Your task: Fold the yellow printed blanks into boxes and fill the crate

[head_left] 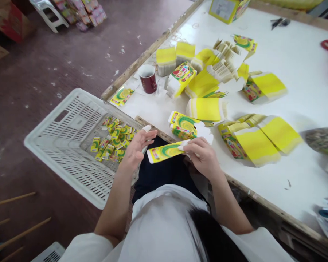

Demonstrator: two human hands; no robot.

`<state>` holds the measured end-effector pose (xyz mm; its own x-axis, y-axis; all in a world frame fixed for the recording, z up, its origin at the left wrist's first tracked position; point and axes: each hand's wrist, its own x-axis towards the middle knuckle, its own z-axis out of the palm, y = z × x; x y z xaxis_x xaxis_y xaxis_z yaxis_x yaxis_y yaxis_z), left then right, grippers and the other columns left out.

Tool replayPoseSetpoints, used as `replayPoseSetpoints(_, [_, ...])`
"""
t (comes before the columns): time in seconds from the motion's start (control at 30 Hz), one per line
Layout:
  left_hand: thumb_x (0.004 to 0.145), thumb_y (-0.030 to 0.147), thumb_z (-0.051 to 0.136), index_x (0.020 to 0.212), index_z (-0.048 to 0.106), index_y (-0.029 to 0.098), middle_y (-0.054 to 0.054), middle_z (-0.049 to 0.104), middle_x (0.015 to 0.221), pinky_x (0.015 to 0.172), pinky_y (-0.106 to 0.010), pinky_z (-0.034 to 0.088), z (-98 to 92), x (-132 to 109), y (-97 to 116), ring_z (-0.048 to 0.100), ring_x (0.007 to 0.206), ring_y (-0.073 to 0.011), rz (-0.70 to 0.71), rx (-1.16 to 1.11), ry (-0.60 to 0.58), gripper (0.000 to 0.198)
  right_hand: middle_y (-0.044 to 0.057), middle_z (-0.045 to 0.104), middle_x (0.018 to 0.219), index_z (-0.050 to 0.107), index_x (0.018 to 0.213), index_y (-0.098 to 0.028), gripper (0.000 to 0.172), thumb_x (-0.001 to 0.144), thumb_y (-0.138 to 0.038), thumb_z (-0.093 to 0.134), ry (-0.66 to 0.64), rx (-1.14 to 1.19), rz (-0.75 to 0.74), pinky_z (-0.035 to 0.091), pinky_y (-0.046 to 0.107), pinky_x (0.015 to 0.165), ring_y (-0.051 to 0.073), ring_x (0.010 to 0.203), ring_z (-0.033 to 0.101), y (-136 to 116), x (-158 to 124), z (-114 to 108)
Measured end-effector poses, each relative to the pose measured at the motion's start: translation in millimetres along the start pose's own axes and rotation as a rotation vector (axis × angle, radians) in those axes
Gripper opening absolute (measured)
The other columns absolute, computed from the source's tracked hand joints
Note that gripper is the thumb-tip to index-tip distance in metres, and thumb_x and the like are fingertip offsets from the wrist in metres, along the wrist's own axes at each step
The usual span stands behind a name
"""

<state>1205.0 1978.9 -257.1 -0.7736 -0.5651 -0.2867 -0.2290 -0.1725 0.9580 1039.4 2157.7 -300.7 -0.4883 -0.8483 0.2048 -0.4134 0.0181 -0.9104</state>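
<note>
My right hand grips one end of a flat, unfolded yellow and green carton, held above my lap at the table's edge. My left hand is open, its fingers apart, just left of the carton's free end and not touching it. White coverings show on a fingertip of each hand. Right behind the carton, a small stack of flat cartons lies on the table. Below and left of my left hand, a white plastic crate holds many small folded yellow boxes.
Bundles of yellow flat cartons and more stacks cover the white table. A dark red mug stands near its left edge. Scissors lie at the back; a white stool stands on the floor.
</note>
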Motion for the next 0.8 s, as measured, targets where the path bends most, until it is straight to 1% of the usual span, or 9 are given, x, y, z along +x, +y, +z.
replayPoseSetpoints(0.1, [0.055, 0.063, 0.088, 0.144, 0.047, 0.024, -0.014, 0.057, 0.143, 0.110, -0.047, 0.044, 5.8, 0, 12, 0.056, 0.130, -0.0353, -0.127, 0.352, -0.263, 0.106, 0.001, 0.069, 0.087, 0.068, 0.093, -0.028, 0.024, 0.093, -0.008, 0.055, -0.084, -0.138, -0.159, 0.045, 0.040, 0.098, 0.019, 0.089, 0.058, -7, 2, -1])
replayPoseSetpoints(0.17, [0.064, 0.049, 0.088, 0.141, 0.046, 0.022, -0.013, 0.061, 0.137, 0.107, -0.045, 0.046, 21.5, -1, 12, 0.059, 0.124, -0.0324, -0.205, 0.543, -0.324, 0.091, 0.002, 0.069, 0.101, 0.067, 0.106, -0.030, 0.021, 0.092, -0.015, 0.060, -0.022, -0.143, -0.156, 0.035, 0.048, 0.113, 0.022, 0.105, 0.058, -10, 1, 5])
replayPoseSetpoints(0.27, [0.076, 0.037, 0.078, 0.135, 0.045, 0.020, -0.010, 0.065, 0.125, 0.097, -0.041, 0.052, 43.7, -6, 4, 0.065, 0.113, -0.0279, -0.201, 0.692, -0.210, 0.070, 0.012, 0.054, 0.138, 0.047, 0.141, -0.027, 0.056, 0.089, -0.034, 0.067, 0.223, 0.006, 0.062, 0.031, 0.056, 0.117, 0.030, 0.134, 0.046, -8, -5, 19])
replayPoseSetpoints(0.33, [0.074, 0.036, 0.079, 0.135, 0.042, 0.019, -0.011, 0.064, 0.123, 0.092, -0.041, 0.054, 51.1, -10, -2, 0.066, 0.109, -0.0285, -0.144, 0.755, -0.134, 0.073, 0.016, 0.048, 0.146, 0.037, 0.148, -0.024, 0.066, 0.092, -0.047, 0.062, 0.267, 0.231, 0.266, 0.037, 0.054, 0.115, 0.031, 0.137, 0.045, -4, -9, 30])
replayPoseSetpoints(0.43, [0.074, 0.036, 0.079, 0.138, 0.036, 0.021, -0.013, 0.063, 0.125, 0.089, -0.041, 0.055, 54.1, -13, -11, 0.067, 0.109, -0.0302, 0.003, 0.799, -0.104, 0.079, 0.014, 0.061, 0.135, 0.050, 0.139, -0.022, 0.055, 0.097, -0.057, 0.048, 0.093, 0.635, 0.531, 0.048, 0.048, 0.109, 0.029, 0.126, 0.059, 0, -13, 43])
replayPoseSetpoints(0.5, [0.076, 0.034, 0.078, 0.138, 0.036, 0.023, -0.014, 0.062, 0.126, 0.089, -0.040, 0.055, 54.0, -13, -15, 0.066, 0.112, -0.0300, 0.119, 0.808, -0.130, 0.075, 0.012, 0.066, 0.128, 0.056, 0.133, -0.022, 0.054, 0.094, -0.059, 0.053, -0.025, 0.814, 0.627, 0.052, 0.046, 0.106, 0.028, 0.120, 0.063, 0, -13, 48])
replayPoseSetpoints(0.63, [0.076, 0.024, 0.074, 0.130, 0.041, 0.026, -0.010, 0.061, 0.120, 0.088, -0.036, 0.053, 52.6, -13, -17, 0.065, 0.112, -0.0268, 0.275, 0.810, -0.158, 0.063, 0.009, 0.065, 0.132, 0.059, 0.133, -0.024, 0.060, 0.087, -0.063, 0.062, -0.077, 0.896, 0.633, 0.052, 0.044, 0.106, 0.027, 0.121, 0.063, -2, -8, 47])
replayPoseSetpoints(0.73, [0.073, 0.021, 0.074, 0.123, 0.044, 0.027, -0.005, 0.061, 0.106, 0.078, -0.032, 0.053, 50.9, -13, -18, 0.067, 0.095, -0.0228, 0.221, 0.815, -0.116, 0.059, 0.010, 0.067, 0.130, 0.059, 0.134, -0.023, 0.065, 0.087, -0.067, 0.058, -0.065, 0.775, 0.534, 0.051, 0.046, 0.107, 0.030, 0.123, 0.062, -7, -7, 43])
replayPoseSetpoints(0.8, [0.074, 0.021, 0.072, 0.124, 0.041, 0.026, -0.004, 0.061, 0.101, 0.070, -0.029, 0.051, 50.5, -12, -21, 0.067, 0.084, -0.0205, 0.156, 0.781, -0.124, 0.060, 0.010, 0.062, 0.138, 0.052, 0.142, -0.022, 0.061, 0.092, -0.056, 0.057, -0.104, 0.624, 0.442, 0.045, 0.047, 0.113, 0.030, 0.131, 0.056, -13, -9, 42])
